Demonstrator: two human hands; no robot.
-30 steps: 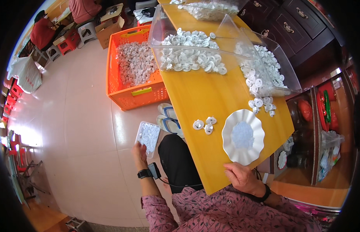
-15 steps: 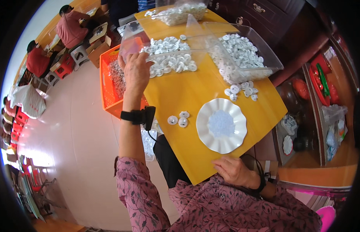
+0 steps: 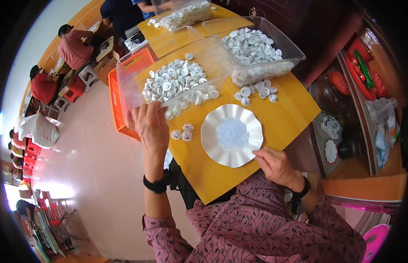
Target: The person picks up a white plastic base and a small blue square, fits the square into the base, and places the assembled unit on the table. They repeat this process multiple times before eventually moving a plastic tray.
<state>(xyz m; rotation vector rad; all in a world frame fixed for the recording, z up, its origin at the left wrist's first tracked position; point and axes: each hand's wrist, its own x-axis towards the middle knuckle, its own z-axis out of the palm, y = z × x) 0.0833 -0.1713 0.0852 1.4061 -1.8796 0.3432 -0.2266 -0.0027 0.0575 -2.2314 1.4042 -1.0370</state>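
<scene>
Two bare hands work at a yellow table (image 3: 280,116), each with a black band at the wrist. The left hand (image 3: 150,125) is closed over the near left corner of a clear bin (image 3: 193,90), fingers bent. The right hand (image 3: 277,168) is narrow, its fingertips touching the rim of one white scalloped plate (image 3: 210,147); whether they pinch it, I cannot tell. One heap of pale blue flakes (image 3: 232,133) lies in the plate.

Three round white parts (image 3: 187,136) sit together between the left hand and the plate; any marks on their faces are too small to read. The held bin contains a heap of similar parts, too many to count. Beyond the plate, a loose cluster (image 3: 245,92) of overlapping parts lies just beside a second bin (image 3: 286,46), which is also heaped. A third bin (image 3: 159,11) stands at the table's far end.

One orange crate (image 3: 117,103) is on the floor beside the table. Farther off, two seated people (image 3: 76,48) in reddish tops bend forward.
</scene>
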